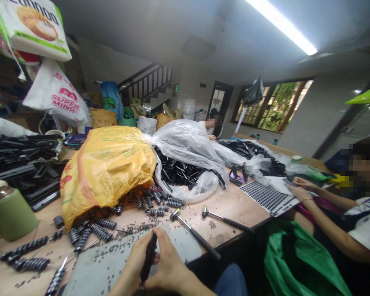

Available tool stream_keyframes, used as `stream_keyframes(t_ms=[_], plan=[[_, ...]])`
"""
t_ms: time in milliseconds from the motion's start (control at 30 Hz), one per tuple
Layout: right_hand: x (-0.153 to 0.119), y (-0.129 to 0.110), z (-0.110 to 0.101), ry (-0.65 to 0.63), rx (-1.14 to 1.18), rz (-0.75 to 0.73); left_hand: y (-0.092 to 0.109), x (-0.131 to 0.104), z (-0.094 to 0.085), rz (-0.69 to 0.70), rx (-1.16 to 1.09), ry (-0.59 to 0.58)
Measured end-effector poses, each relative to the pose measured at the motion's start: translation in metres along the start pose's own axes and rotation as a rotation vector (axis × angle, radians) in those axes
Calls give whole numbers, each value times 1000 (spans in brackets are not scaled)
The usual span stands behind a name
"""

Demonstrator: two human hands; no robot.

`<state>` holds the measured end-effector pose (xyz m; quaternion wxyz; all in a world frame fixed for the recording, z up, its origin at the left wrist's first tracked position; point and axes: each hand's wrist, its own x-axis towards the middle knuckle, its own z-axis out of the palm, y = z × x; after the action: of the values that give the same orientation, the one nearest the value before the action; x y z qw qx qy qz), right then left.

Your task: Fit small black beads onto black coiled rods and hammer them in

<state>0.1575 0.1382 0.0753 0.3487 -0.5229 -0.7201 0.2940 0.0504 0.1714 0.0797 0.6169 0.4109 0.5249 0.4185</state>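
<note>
A long, narrow black piece (148, 257) stands nearly upright between my two hands, over the grey mat (95, 263). My left hand (135, 258) is closed on its left side. The fingers of my right hand (169, 263) grip the same piece from the right, near its top and bottom. Small dark round bits lie scattered over the mat and the wood around it. Just beyond my hands rests a hammer (194, 232) with a yellowish head, and a second hammer (228, 220) lies to its right.
A yellow sack (111, 160) spills black-and-white ribbed rolls (101, 232) onto the table. Behind, a clear plastic bag (188, 139) holds black pieces. A green flask (10, 213) stands left. On the right, a co-worker's hands (300, 189) hover by a patterned sheet (269, 197).
</note>
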Motion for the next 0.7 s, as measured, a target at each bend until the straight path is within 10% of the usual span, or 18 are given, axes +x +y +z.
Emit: stream_keyframes(t_ms=[133, 333, 500, 700], plan=[[-3, 13, 18, 48, -158, 70, -42, 11, -14, 578, 536, 48], [-14, 33, -19, 109, -526, 280, -68, 16, -35, 950, 1093, -71], [-16, 56, -64, 179, -889, 532, -48, 6, -49, 987, 1416, -68], [-34, 35, -60, 99, -852, 529, -43, -5, -43, 960, 1466, -16]])
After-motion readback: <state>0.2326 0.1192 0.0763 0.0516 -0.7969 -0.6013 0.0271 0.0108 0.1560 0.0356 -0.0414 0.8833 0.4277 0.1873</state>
